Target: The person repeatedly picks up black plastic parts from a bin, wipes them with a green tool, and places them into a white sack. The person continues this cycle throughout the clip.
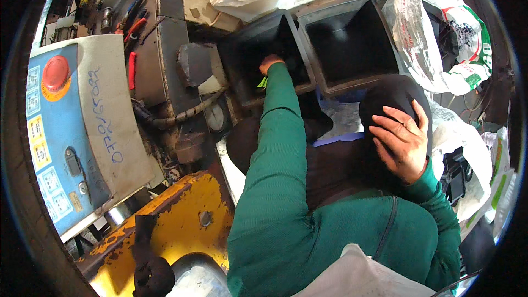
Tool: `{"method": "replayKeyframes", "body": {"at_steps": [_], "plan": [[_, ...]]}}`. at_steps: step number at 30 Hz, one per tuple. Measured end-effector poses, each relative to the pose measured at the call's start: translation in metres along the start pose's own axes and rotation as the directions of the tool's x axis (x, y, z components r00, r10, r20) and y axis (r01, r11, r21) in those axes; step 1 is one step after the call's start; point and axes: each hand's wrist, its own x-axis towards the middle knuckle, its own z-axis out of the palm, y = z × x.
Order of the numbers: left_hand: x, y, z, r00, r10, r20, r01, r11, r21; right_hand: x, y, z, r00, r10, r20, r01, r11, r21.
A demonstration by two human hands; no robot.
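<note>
Reached the bare left hand (271, 64) into a black rectangular plastic bin (239, 63), near a small bright yellow-green piece (262, 83) inside, could not tell whether that grip pinched anything, likely needed slow feeling, and rested the spread right hand (404, 138) on a black-clad knee (388, 91).

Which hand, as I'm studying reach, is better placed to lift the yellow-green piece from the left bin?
Likely the left hand: it reaches into the left bin, near the yellow-green piece, while the right hand rests on the right knee.

Open-topped black bin (240, 58); small yellow-green piece (262, 83) inside.
</note>
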Motion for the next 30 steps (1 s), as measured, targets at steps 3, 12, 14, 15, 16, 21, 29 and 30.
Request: {"method": "replayKeyframes", "body": {"at_steps": [3,12,14,15,16,21,29,30], "plan": [[0.002,-0.002,0.004,1.0,0.008,-0.016,-0.007,0.998,0.056,0.002,0.002,-0.001,1.0,0.002,0.001,-0.002,1.0,0.001],[-0.004,-0.046,-0.075,0.99,-0.138,0.031,0.141,0.967,-0.212,-0.007,0.007,-0.003,0.996,-0.036,-0.082,0.039,0.999,0.037],[-0.017,-0.051,-0.103,0.995,-0.048,-0.082,0.026,0.967,-0.255,-0.007,0.003,-0.004,0.991,-0.071,-0.11,0.077,0.995,0.058],[-0.021,-0.061,-0.118,0.968,0.199,-0.153,-0.23,0.949,-0.216,-0.007,0.0,-0.007,0.991,-0.084,-0.106,0.093,0.992,0.083],[-0.058,-0.041,-0.155,0.946,0.315,-0.072,-0.316,0.854,-0.413,-0.012,0.002,-0.01,0.991,-0.036,-0.127,0.051,0.991,0.12],[-0.246,-0.022,-0.241,0.659,0.704,-0.264,-0.446,0.084,-0.891,-0.024,0.003,-0.028,0.923,0.292,-0.249,-0.017,0.679,0.734],[-0.436,0.05,-0.204,0.202,0.979,-0.041,-0.445,0.055,-0.894,-0.115,0.016,-0.106,0.849,0.49,-0.196,-0.099,0.513,0.853],[-0.452,0.055,-0.208,0.171,0.985,0.008,-0.62,0.114,-0.777,-0.143,0.025,-0.119,0.849,0.502,-0.165,-0.132,0.503,0.854]]}}
